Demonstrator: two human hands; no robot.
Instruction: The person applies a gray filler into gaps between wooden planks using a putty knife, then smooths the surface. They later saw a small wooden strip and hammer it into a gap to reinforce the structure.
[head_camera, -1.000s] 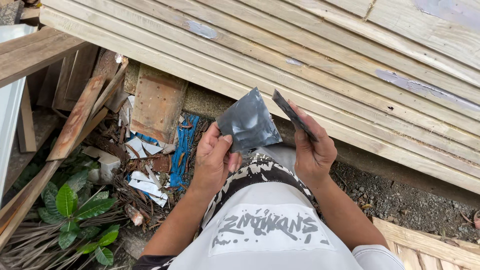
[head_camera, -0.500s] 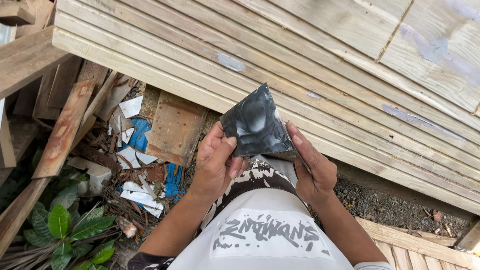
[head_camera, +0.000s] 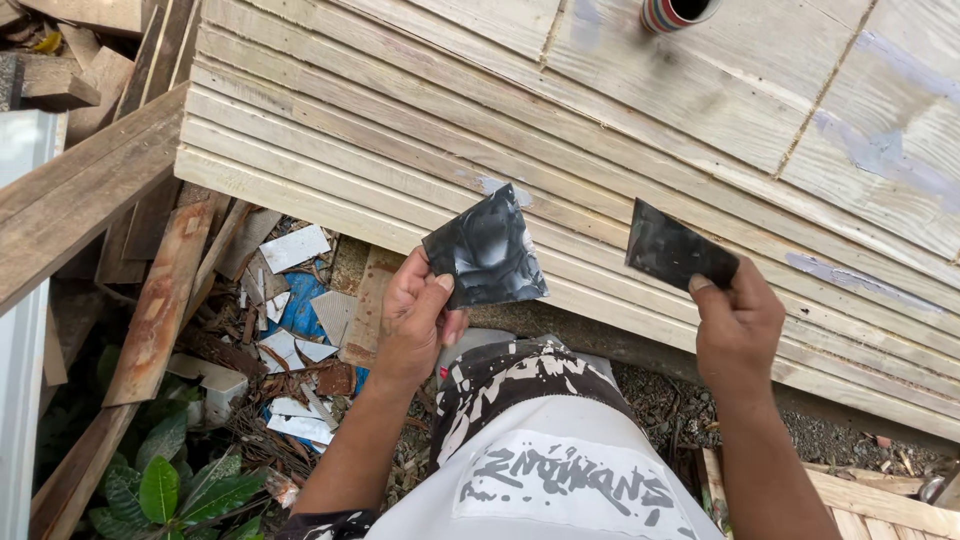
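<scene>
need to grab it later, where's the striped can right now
In the head view the striped can stands at the top edge, on the pale wood boards, up and to the right of the two dark sheets held in the hands.

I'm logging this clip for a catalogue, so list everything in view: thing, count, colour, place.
dark sheets: two, black-grey, one in each hand, apart, above the boards
stacked boards: many, pale wood, across the top and right
can: one, striped rim, on the boards at the top edge, partly cut off
loose planks: several, brown, leaning at left
scrap pieces: many, white and blue, on the ground at left
leafy plant: one, green, bottom left
gravel: grey, under the boards
left hand: pinches the larger sheet
right hand: pinches the smaller sheet
</scene>
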